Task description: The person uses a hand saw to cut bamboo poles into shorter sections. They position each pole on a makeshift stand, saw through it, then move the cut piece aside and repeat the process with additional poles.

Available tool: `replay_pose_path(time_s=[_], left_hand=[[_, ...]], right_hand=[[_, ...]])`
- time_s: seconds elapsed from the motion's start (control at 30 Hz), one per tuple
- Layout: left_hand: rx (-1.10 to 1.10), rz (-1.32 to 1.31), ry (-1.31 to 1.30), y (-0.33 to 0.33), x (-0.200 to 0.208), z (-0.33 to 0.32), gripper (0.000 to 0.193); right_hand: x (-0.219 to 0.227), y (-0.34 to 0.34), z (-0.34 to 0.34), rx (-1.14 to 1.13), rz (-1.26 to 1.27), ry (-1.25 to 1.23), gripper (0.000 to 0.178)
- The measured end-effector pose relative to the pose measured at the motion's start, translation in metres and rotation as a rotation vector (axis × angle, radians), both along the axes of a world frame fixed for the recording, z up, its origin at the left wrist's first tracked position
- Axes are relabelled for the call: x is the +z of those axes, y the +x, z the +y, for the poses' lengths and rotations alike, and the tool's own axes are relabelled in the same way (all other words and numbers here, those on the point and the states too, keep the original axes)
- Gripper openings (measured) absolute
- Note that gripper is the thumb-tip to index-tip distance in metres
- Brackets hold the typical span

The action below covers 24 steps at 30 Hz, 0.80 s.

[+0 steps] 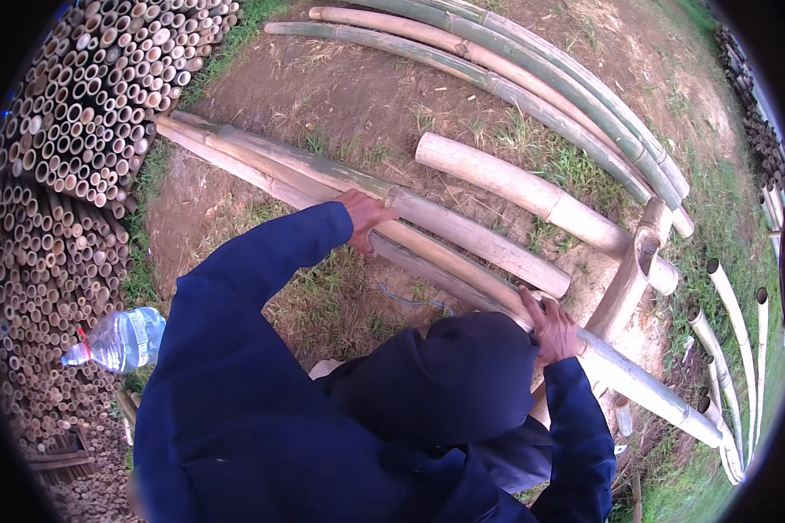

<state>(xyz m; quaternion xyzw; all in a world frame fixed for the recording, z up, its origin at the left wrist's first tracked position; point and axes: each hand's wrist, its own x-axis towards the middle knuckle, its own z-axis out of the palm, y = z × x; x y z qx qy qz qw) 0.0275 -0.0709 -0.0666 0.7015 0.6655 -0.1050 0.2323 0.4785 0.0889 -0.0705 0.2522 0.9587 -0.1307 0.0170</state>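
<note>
The fingers of the left hand [365, 218] curl down over a long bamboo pole [445, 261], closed around its upper side near a node, with the wrist bent and the dark blue sleeve [270, 261] stretched out from the shoulder toward it. The fingers of the right hand [551, 329] are likewise wrapped together over the same pole farther along toward its lower end, the thumb side lying against the cane and the forearm rising almost straight from the lower edge. The pole is pale tan with greenish patches and ringed joints (straight in fact, though the lens bends it); it runs slantwise from the upper left to the lower right, resting on the bare earth and grass and across a short forked bamboo stand [637, 261]. Two more poles [262, 157] of the same length lie tight beside it, making three in that bundle. A shorter, thicker pale piece [515, 187] lies just beyond, apart from them. Farther off, three long green-grey canes [532, 74] curve across the ground. At the left a big stack of cut bamboo [70, 148] shows its hollow ends, too many to count, with one clear plastic water bottle [118, 342] lying at its foot.
</note>
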Motion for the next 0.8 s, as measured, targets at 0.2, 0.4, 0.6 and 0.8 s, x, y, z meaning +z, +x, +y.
replay_pose_path(time_s=[0.2, 0.4, 0.6, 0.8], left_hand=[[0.006, 0.005, 0.148, -0.029, 0.030, 0.048, 0.073], [-0.046, 0.040, 0.237, -0.053, 0.024, 0.116, 0.076], [-0.008, -0.069, 0.159, -0.048, -0.003, 0.135, 0.080], [-0.163, -0.036, 0.292, 0.016, 0.018, 0.158, 0.118]], right_hand=[[0.023, -0.034, 0.036, -0.040, 0.024, 0.007, 0.097], [0.022, -0.045, 0.068, -0.112, -0.007, 0.066, 0.101], [0.002, -0.056, 0.078, -0.137, -0.169, 0.083, 0.099], [-0.006, -0.051, 0.079, -0.161, -0.115, 0.095, 0.093]])
